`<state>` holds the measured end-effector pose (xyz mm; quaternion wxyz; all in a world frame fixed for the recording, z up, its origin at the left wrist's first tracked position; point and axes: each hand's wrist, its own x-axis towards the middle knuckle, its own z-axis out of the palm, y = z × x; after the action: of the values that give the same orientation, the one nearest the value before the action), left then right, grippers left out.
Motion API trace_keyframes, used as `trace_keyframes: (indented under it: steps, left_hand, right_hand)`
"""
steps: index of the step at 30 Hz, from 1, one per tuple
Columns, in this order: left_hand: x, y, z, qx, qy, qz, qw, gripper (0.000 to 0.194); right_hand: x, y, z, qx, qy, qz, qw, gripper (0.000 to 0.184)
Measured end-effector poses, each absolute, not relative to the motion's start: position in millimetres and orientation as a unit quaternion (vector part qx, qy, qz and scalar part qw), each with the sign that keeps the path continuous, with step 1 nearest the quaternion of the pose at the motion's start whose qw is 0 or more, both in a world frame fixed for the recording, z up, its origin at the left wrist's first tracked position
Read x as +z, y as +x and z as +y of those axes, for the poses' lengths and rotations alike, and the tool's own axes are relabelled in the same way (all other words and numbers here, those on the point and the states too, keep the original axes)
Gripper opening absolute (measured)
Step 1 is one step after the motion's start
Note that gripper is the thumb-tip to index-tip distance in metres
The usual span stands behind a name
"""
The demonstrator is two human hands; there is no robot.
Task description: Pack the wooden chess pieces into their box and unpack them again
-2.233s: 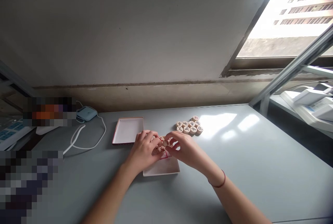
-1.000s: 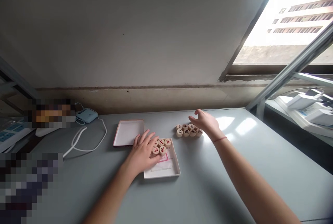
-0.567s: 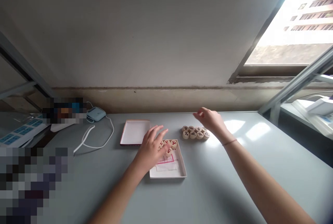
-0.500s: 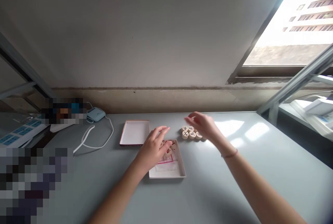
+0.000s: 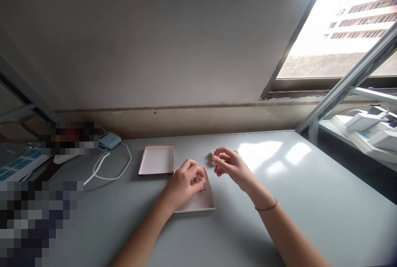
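My left hand [image 5: 182,182] is over the shallow white box [image 5: 198,208], its fingers and thumb curled round a round wooden Chinese chess piece [image 5: 202,173]. Other chess pieces with red characters [image 5: 194,179] show in the box under the fingers, partly hidden. To the right of the box, my right hand [image 5: 228,163] is raised with thumb and fingertips drawn together; whatever they pinch is hidden. Behind it on the table stand several more chess pieces [image 5: 212,153], mostly covered by the hand.
A box lid [image 5: 156,160] with a white inside lies left of the box. Further left are a white cable [image 5: 116,177], a light blue device [image 5: 110,140] and a power strip [image 5: 23,161]. The wall rises behind the grey table [image 5: 248,217]; a metal frame [image 5: 347,78] slants on the right.
My right hand has come down and nearer, now covering most of the pieces on the table. The left fingers, more outstretched before, have curled in round a piece. The camera view has shifted slightly.
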<state>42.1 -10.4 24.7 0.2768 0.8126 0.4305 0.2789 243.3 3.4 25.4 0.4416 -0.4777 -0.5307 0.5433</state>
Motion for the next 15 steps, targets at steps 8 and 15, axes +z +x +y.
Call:
trace_keyframes:
  steps: [8, 15]
  left_hand:
    - [11, 43, -9, 0.18, 0.881, 0.407, 0.159, 0.004]
    - [7, 44, -7, 0.162, 0.898, 0.393, 0.11, 0.005]
  right_hand:
    - [28, 244, 0, 0.523, -0.491, -0.566, 0.406, 0.03]
    - [32, 238, -12, 0.406, -0.478, -0.714, 0.311, 0.013]
